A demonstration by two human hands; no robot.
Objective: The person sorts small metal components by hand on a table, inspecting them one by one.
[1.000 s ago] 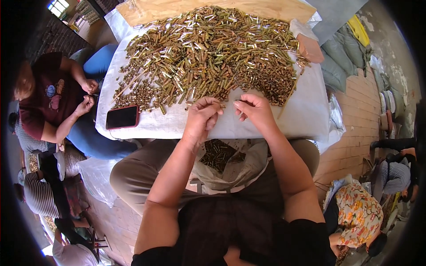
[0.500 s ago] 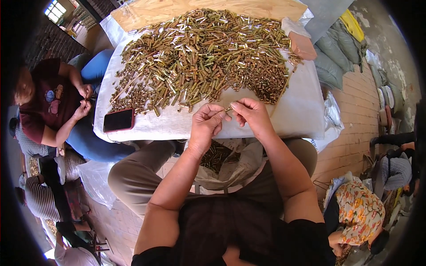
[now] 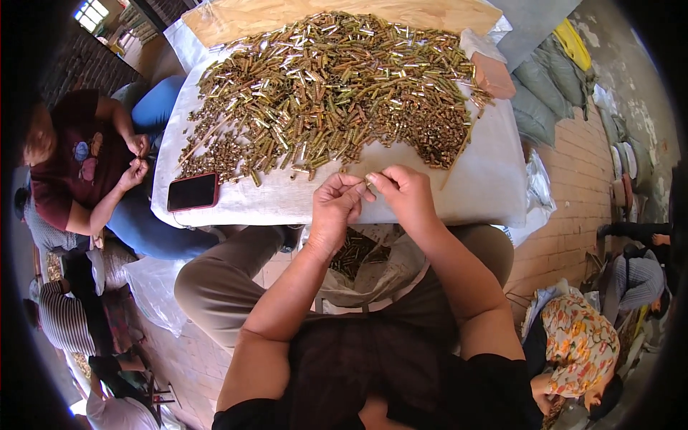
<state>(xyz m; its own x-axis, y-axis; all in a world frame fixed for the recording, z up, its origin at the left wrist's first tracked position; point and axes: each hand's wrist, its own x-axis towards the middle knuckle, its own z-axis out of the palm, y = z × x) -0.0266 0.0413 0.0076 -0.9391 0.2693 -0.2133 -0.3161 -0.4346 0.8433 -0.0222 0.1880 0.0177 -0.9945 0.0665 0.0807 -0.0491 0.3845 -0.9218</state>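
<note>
My left hand (image 3: 335,204) and my right hand (image 3: 403,192) meet above the near edge of the cloth-covered table (image 3: 279,201). Between their pinched fingertips is a small brass-coloured metal piece (image 3: 368,180), mostly covered by the fingers; both hands grip it. Just beyond lies a wide heap of yellowish metal sleeves (image 3: 322,93), slim and cylindrical. Shorter metal bits, perhaps nuts, form a pile (image 3: 433,136) at the heap's right and another (image 3: 218,159) at its left. Below my hands, between my knees, an open pale sack (image 3: 398,269) holds darker metal pieces.
A phone in a red case (image 3: 192,193) lies at the table's left corner. A wooden board (image 3: 344,16) borders the far side, and a brick (image 3: 493,75) the right. One person (image 3: 79,150) sits close on the left; others work lower left and right. Filled sacks (image 3: 541,93) stand right.
My right fingertips have shifted slightly left and down against the left ones, and the small piece is now more covered. Both hands stay over the same spot.
</note>
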